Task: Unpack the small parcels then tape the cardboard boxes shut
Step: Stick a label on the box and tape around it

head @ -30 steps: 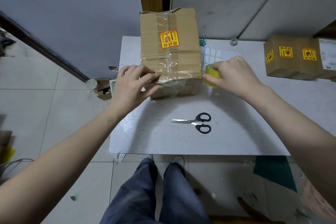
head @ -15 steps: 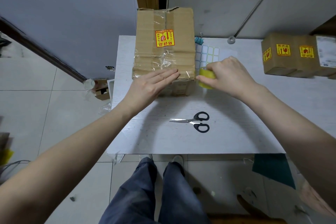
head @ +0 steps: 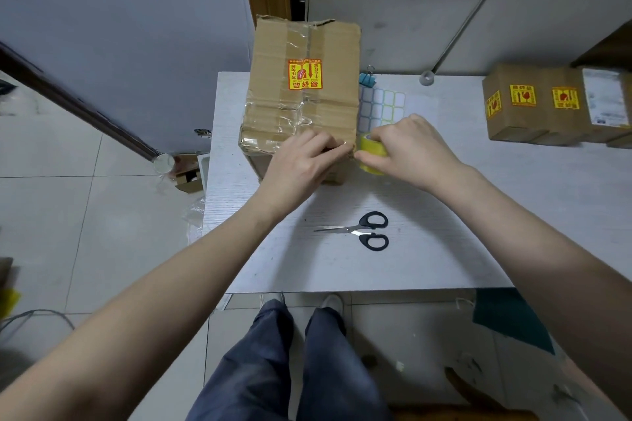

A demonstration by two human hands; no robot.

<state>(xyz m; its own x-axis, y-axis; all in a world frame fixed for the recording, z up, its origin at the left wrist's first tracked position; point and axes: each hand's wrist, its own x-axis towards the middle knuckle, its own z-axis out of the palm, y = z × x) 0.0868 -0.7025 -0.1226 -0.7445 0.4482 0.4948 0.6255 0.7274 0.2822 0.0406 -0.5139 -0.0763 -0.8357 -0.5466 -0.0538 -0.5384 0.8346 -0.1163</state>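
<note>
Taping: box (head: 302, 96) upper centre of frame, on the table (head: 427, 215)
Left hand (head: 301, 164): fingers pressed on the box's near right top edge; seemingly flat, not gripping
Right hand (head: 410, 150): curled around the tape roll (head: 371, 152), just beside the box corner
Scissors (head: 362, 231): centre, closed, untouched

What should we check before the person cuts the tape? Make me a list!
1. Tape roll held by right hand: ok.
2. Left hand pressing on the big cardboard box at its near right corner: ok.
3. Box resting on the white table: ok.
4. Scissors free on the table, near both hands: ok.
5. Tape end stuck flat: cannot tell.
</note>
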